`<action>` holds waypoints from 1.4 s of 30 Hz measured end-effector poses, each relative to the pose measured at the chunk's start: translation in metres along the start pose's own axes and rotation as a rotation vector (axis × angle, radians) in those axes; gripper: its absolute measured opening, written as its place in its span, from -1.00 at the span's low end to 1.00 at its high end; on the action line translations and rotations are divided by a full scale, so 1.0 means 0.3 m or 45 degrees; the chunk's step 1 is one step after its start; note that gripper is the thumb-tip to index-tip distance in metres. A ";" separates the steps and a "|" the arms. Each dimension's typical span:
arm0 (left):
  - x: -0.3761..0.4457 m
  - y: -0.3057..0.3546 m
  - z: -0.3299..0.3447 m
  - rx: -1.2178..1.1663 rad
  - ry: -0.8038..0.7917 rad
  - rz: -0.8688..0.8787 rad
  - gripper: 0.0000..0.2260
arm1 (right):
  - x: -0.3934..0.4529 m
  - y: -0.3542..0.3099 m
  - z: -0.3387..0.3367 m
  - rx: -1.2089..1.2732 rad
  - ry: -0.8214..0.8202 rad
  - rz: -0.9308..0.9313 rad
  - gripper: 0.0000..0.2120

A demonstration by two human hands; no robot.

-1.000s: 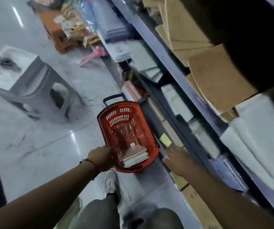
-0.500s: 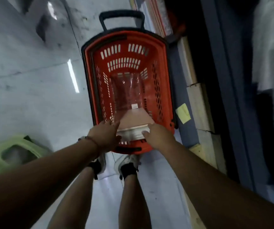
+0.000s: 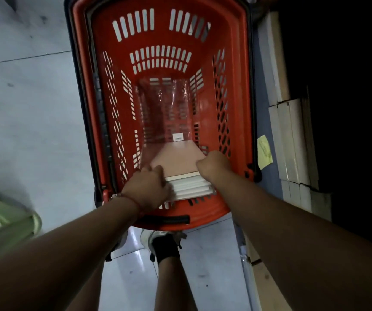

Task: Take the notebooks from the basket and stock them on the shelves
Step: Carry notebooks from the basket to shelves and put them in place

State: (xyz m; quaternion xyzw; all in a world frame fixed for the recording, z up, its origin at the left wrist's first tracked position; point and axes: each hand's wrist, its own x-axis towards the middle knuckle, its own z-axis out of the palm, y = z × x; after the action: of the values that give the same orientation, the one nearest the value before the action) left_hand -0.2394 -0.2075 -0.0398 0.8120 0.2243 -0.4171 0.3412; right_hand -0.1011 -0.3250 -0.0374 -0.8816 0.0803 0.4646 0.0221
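Pale tiled floor [image 3: 23, 113] under a red slotted plastic basket [image 3: 236, 63], and low in frame both hands, left hand [image 3: 149, 187] and right hand [image 3: 214, 167], grip the pink-covered notebook stack [image 3: 176, 156] at its near end, so it's pickup time, next lift it clear toward the dark shelves [image 3: 337, 86] on the right.

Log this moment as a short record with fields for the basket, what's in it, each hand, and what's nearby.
basket: red plastic shopping basket on the floor, beside the shelf base
contents: stack of notebooks with a pink cover on top, at the near end; clear plastic wrapper with a barcode sticker behind it
left hand: left hand on the stack's left edge, grip closing round it
right hand: right hand curled over the stack's right edge
nearby: yellow sticky note on the shelf base; green plastic stool at left
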 end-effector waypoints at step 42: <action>-0.766 0.376 -0.943 -0.131 0.472 0.351 -0.30 | -1.060 -0.093 -0.739 0.428 0.113 -0.536 -0.61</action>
State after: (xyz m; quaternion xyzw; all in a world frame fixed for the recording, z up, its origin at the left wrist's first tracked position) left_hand -0.1447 -0.0913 0.3110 0.8792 0.1912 -0.1984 0.3888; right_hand -0.0923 -0.2841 0.3492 -0.8823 -0.0279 0.3910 0.2605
